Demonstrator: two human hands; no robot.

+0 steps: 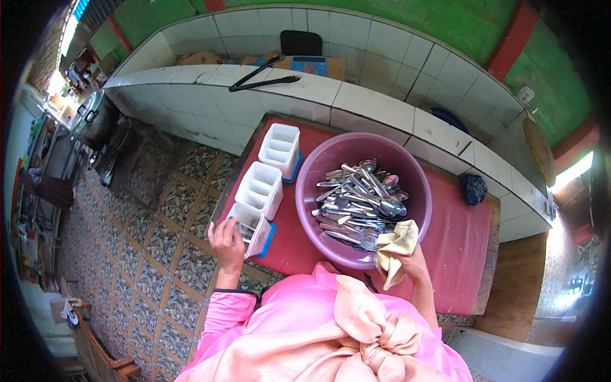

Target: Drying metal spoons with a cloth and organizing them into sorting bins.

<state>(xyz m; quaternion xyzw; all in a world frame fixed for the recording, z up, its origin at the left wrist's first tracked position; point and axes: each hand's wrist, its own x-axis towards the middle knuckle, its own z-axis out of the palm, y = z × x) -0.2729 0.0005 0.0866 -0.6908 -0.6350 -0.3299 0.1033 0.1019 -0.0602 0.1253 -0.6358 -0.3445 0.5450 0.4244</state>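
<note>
My left hand (227, 242) is at the outer side of the nearest white plastic cutlery holder (257, 237), its fingers bent over the rim. Something small and dark shows by the fingertips, and whether I grip it is unclear. A little cutlery seems to lie inside that holder. Two more white divided holders, the middle one (260, 191) and the far one (280, 148), line up behind it. My right hand (414, 262) grips a cream cloth (400, 241) at the near right rim of a purple plastic basin (312, 157). Inside the basin lies a heap of metal spoons and forks (358, 196).
The basin and holders stand on a red-covered table (458, 248). A crumpled dark plastic bag (473, 189) lies at its right. Behind runs a white tiled ledge (372, 105) with black tongs (262, 82) on it. A large pot (95, 117) stands far left.
</note>
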